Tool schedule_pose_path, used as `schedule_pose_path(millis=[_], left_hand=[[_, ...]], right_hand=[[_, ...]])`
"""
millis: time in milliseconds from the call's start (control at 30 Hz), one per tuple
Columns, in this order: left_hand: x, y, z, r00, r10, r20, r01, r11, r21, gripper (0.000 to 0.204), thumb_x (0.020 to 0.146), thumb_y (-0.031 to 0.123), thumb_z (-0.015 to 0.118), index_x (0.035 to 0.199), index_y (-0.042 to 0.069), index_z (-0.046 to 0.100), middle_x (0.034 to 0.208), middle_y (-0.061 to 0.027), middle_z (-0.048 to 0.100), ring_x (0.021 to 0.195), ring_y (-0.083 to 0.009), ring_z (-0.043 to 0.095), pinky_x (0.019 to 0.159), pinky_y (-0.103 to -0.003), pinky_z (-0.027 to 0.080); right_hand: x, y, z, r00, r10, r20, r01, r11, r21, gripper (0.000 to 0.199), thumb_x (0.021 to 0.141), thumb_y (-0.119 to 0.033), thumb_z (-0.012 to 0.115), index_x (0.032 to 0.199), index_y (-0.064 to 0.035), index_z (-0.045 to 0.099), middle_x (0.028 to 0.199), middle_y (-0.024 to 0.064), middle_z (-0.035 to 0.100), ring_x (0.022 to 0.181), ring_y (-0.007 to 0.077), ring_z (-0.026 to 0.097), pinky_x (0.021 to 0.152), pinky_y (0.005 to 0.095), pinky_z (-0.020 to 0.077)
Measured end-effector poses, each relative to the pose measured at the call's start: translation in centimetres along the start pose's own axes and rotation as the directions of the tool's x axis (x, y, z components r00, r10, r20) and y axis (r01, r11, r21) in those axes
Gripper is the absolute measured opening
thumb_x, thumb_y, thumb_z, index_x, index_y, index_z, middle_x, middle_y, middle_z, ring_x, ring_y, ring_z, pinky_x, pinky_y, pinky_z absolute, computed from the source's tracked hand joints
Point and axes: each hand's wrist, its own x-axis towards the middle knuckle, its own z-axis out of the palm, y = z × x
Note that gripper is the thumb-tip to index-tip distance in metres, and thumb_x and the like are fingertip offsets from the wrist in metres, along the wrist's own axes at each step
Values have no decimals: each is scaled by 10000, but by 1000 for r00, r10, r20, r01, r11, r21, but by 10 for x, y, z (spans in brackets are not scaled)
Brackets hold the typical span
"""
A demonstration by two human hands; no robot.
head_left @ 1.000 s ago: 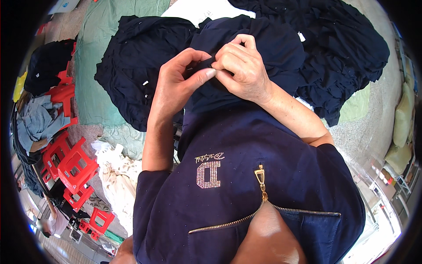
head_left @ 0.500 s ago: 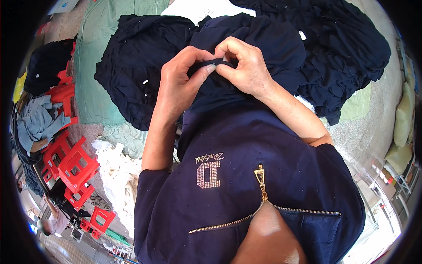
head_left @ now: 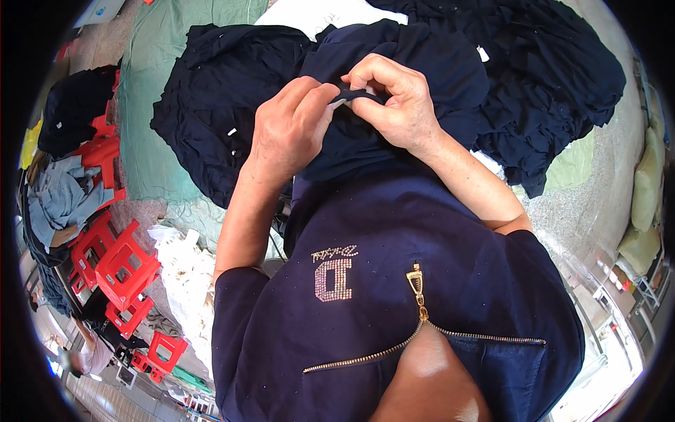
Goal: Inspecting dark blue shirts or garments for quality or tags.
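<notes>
In my lap lies a dark navy garment, bunched up in folds. My left hand pinches a narrow edge of it, its fingers closed and the back of the hand turned up. Close beside it, my right hand grips the same edge between thumb and curled fingers. A short strip of the dark cloth stretches between the two pinches, with something pale at the left fingertips that is too small to make out. The exact spot under the left fingers is hidden.
Heaps of dark clothing lie left and right, with small white tags. A white cloth is beyond. Green sheeting covers the floor at left, near red plastic stools, grey clothes and a whitish fabric pile. Another person is at lower left.
My left hand has rolled over so its back faces up and its thumb is tucked away. My right hand has shifted slightly, still gripping the cloth edge.
</notes>
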Motion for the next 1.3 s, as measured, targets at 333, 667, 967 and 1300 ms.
schedule_pose_path(millis=[333,667,967,1300], left_hand=[[2,13,26,959,14,-282,36,985,170,253,693,-37,714,925,25,636,781,-81,588,677,-247,623,587,-333,515],[11,-9,16,866,-499,-36,473,839,-268,113,848,68,730,925,2,678,843,-82,685,715,-155,650,672,-262,501],[3,-34,9,859,-404,-314,476,856,202,252,764,32,766,989,56,656,970,-117,639,972,-338,587,896,-413,469],[-14,21,24,623,-676,394,783,530,-326,130,877,10,729,941,-20,620,731,74,450,666,-18,388,589,-202,351]], right_hand=[[-2,-3,7,955,-275,-106,244,940,-239,175,688,45,685,829,-8,596,821,111,646,766,293,701,633,339,565],[22,8,-14,990,-138,6,131,923,-361,229,845,8,687,1066,-33,729,849,51,646,759,136,641,644,269,504],[24,36,-23,872,425,243,-487,800,351,272,945,-49,655,1215,-38,681,1084,37,709,994,117,653,915,246,513],[4,42,-19,980,200,12,-197,973,-123,96,902,17,641,972,-43,612,879,40,595,793,136,630,669,271,500]])
